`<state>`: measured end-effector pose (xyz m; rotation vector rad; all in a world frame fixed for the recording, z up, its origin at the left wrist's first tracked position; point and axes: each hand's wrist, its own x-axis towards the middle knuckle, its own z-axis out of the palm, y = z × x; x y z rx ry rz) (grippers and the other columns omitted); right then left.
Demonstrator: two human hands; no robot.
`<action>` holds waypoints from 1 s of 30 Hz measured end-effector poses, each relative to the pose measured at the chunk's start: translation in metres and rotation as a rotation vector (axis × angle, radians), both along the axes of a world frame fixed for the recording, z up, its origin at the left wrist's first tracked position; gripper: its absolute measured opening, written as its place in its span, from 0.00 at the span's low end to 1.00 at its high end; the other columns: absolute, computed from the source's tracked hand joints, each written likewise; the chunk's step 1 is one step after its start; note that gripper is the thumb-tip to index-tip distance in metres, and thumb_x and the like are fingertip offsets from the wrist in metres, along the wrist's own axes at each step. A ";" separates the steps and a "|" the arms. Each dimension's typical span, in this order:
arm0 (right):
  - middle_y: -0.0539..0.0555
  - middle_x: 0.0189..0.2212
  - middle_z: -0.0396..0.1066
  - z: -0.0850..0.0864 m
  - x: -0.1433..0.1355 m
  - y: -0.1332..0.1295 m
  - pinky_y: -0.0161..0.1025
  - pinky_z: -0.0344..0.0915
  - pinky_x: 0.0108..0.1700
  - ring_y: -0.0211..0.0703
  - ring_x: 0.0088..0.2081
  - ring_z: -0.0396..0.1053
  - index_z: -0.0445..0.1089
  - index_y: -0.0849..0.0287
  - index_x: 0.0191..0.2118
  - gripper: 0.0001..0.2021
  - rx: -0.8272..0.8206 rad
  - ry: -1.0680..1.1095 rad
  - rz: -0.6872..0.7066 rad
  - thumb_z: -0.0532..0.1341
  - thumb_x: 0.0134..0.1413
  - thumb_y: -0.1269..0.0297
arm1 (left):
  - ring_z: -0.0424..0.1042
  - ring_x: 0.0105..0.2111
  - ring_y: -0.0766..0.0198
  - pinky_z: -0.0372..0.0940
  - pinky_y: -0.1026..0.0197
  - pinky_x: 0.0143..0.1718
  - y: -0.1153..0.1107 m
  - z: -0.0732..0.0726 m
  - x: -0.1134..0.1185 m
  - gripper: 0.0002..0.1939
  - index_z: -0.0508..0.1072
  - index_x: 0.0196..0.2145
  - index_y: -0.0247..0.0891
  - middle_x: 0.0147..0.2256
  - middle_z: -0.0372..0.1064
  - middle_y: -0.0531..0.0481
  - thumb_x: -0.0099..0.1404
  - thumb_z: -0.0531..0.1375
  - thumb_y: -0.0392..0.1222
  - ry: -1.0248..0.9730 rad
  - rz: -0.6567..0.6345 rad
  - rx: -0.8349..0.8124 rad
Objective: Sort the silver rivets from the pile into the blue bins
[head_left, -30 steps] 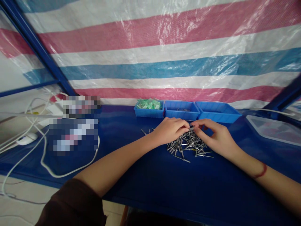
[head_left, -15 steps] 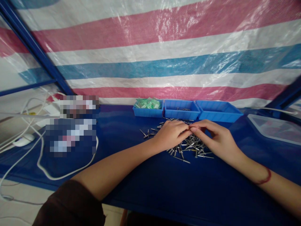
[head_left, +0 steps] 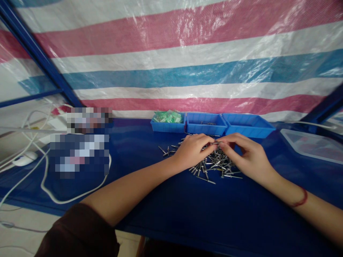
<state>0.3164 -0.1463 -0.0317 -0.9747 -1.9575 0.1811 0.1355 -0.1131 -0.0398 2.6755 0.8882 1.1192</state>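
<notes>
Over a heap of silver blind rivets point(head_left: 205, 167), my left hand point(head_left: 193, 150) and my right hand point(head_left: 245, 155) meet almost fingertip to fingertip. Between them spans a thin metal blind rivet point(head_left: 217, 142), pinched at one end by the left thumb and finger and at the other by the right. Much of it is covered by the fingers. The heap spreads beneath and around both hands, with a few rivets lying loose at its left and front edges.
Behind the heap stand three blue bins: one with green-and-clear plastic packets point(head_left: 168, 117), a middle bin point(head_left: 206, 129) holding a few rivets, and a right bin point(head_left: 249, 131). A clear plastic lid point(head_left: 308, 146) lies at right. White cables point(head_left: 45, 178) and a white mouse point(head_left: 25, 159) are at left.
My fingertips have drawn slightly apart, and the thin rivet between them now shows. The bins and the heap have stayed in place; the view has shifted slightly.
</notes>
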 end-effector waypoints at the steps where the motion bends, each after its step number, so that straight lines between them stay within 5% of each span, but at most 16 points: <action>1: 0.52 0.31 0.71 0.000 0.001 0.001 0.39 0.64 0.33 0.41 0.31 0.68 0.71 0.55 0.38 0.05 -0.006 0.006 -0.011 0.59 0.56 0.64 | 0.70 0.36 0.65 0.62 0.61 0.38 0.000 0.000 0.000 0.07 0.70 0.37 0.37 0.34 0.72 0.51 0.67 0.55 0.42 -0.018 0.005 -0.004; 10: 0.53 0.31 0.71 -0.002 0.003 0.004 0.39 0.63 0.33 0.41 0.31 0.67 0.71 0.55 0.37 0.07 -0.038 -0.032 -0.050 0.57 0.57 0.61 | 0.69 0.34 0.68 0.62 0.63 0.39 -0.004 0.005 -0.002 0.09 0.70 0.36 0.37 0.32 0.71 0.51 0.69 0.52 0.42 -0.087 0.020 0.018; 19: 0.52 0.29 0.71 0.006 0.003 0.002 0.39 0.64 0.34 0.44 0.32 0.70 0.70 0.55 0.34 0.11 0.003 -0.090 -0.107 0.53 0.59 0.57 | 0.71 0.32 0.65 0.63 0.63 0.33 -0.003 0.032 -0.026 0.14 0.67 0.43 0.36 0.32 0.72 0.51 0.66 0.54 0.49 0.055 0.080 -0.042; 25: 0.55 0.30 0.72 0.024 0.004 0.018 0.42 0.64 0.36 0.46 0.32 0.70 0.69 0.57 0.34 0.11 0.187 -0.173 -0.248 0.53 0.59 0.60 | 0.70 0.36 0.62 0.62 0.57 0.40 0.001 0.011 -0.064 0.11 0.68 0.41 0.37 0.34 0.72 0.50 0.67 0.54 0.46 0.110 0.191 -0.034; 30: 0.58 0.28 0.71 0.031 0.000 0.056 0.43 0.62 0.36 0.48 0.32 0.68 0.70 0.58 0.33 0.13 0.262 -0.390 -0.362 0.50 0.60 0.61 | 0.69 0.37 0.63 0.63 0.58 0.41 0.001 0.006 -0.067 0.07 0.69 0.40 0.38 0.35 0.72 0.51 0.66 0.54 0.41 0.047 0.188 -0.042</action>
